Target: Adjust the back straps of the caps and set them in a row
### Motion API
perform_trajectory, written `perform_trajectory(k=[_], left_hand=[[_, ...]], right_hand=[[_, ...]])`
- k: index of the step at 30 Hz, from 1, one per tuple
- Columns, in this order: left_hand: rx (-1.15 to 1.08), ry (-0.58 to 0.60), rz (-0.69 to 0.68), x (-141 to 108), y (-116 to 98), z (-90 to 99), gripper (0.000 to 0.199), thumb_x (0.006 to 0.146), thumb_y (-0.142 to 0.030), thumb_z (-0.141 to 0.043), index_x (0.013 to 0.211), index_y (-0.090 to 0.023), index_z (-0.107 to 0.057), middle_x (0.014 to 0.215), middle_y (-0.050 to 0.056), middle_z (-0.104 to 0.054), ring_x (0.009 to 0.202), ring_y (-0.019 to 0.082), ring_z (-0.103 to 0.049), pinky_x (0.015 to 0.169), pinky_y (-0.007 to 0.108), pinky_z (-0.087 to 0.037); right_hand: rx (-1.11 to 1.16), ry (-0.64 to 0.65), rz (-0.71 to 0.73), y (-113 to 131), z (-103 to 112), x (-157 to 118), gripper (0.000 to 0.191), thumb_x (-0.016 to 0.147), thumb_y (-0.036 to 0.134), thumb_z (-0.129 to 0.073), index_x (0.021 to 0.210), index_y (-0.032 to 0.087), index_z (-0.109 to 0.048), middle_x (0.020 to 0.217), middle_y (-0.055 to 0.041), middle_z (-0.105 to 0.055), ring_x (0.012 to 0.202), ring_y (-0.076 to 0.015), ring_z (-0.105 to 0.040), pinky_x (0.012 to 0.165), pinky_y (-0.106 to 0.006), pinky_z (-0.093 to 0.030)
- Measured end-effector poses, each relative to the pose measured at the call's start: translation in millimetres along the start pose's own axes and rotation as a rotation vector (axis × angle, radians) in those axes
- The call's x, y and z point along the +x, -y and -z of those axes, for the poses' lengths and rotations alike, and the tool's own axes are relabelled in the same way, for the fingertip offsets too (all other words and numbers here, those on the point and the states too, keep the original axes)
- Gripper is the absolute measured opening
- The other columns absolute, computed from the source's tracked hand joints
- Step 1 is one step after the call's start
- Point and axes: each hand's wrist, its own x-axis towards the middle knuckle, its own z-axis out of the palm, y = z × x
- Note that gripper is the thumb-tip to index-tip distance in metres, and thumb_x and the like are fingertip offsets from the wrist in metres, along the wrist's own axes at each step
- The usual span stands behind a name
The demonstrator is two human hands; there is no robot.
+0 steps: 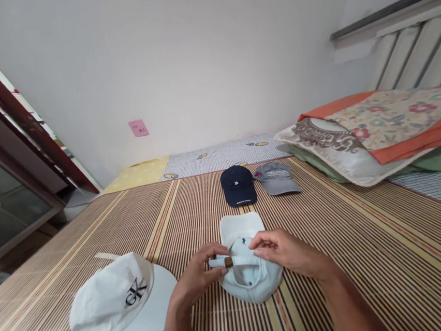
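A pale blue baseball cap (258, 289) lies on the striped mat in front of me, its brim pointing away and its back opening facing me. Across that opening runs a light strap (245, 260) with a brown band (229, 262) near its left end. My left hand (199, 272) is closed, thumb and fingers on either side of the strap by the band. On the other side, my right hand (289, 252) pinches the cap near the strap's right end, fingertips bent together. Left of my left forearm rests a white cap (109, 301) with black letters.
Farther back on the mat (187, 221) sit a navy cap (238, 184) and a grey cap (278, 178), side by side. Pillows (358, 142) are stacked at the right, below a radiator (416, 53). A white wall rises behind; a glass-fronted cabinet (4, 191) stands left.
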Motion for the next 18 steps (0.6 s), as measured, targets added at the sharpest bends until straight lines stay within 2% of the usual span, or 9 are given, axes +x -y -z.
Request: perform_trajectory(k=[3,6,11,14,18], left_hand=[[-0.036,0.011,-0.008,1,0,-1.0,0.017,0.079,-0.032,-0.081,0.095,-0.027,-0.081,0.118,0.010,-0.074,0.121,0.031,-0.063,0.110,0.043,-0.042],[-0.051,0.026,-0.027,1,1,-1.7,0.017,0.081,-0.034,-0.080,0.096,-0.026,-0.080,0.117,0.010,-0.074,0.119,0.030,-0.063,0.109,0.042,-0.043],[-0.075,0.059,-0.045,2,5,-1.9,0.021,0.080,-0.033,-0.083,0.099,-0.025,-0.078,0.120,0.009,-0.072,0.120,0.029,-0.062,0.106,0.038,-0.043],[-0.054,0.063,-0.055,3,7,-1.9,0.017,0.085,-0.035,-0.078,0.098,-0.024,-0.077,0.116,0.009,-0.073,0.117,0.028,-0.063,0.104,0.037,-0.044],[-0.074,0.088,-0.064,3,10,-1.5,0.022,0.091,-0.041,-0.071,0.101,-0.021,-0.075,0.112,0.009,-0.072,0.113,0.027,-0.064,0.101,0.037,-0.045]], right_hand=[[0.017,0.064,-0.024,-4,0,1,0.015,0.082,0.028,-0.074,0.095,0.022,-0.077,0.083,-0.0008,-0.074,0.080,-0.0181,-0.067,0.072,-0.027,-0.048],[0.003,0.076,-0.027,-8,1,1,0.009,0.080,0.023,-0.073,0.088,0.022,-0.076,0.078,0.0010,-0.071,0.074,-0.0161,-0.064,0.067,-0.025,-0.044],[0.000,0.064,-0.028,-10,0,2,0.007,0.080,0.025,-0.071,0.085,0.021,-0.074,0.076,0.0010,-0.069,0.072,-0.0155,-0.061,0.065,-0.026,-0.042],[0.014,0.066,-0.027,-11,0,3,0.008,0.079,0.026,-0.071,0.084,0.020,-0.073,0.077,0.0008,-0.068,0.073,-0.0157,-0.061,0.066,-0.026,-0.043],[0.065,0.082,-0.053,-12,0,3,0.013,0.078,0.029,-0.072,0.085,0.018,-0.071,0.076,0.0012,-0.066,0.070,-0.0150,-0.059,0.064,-0.026,-0.040]])
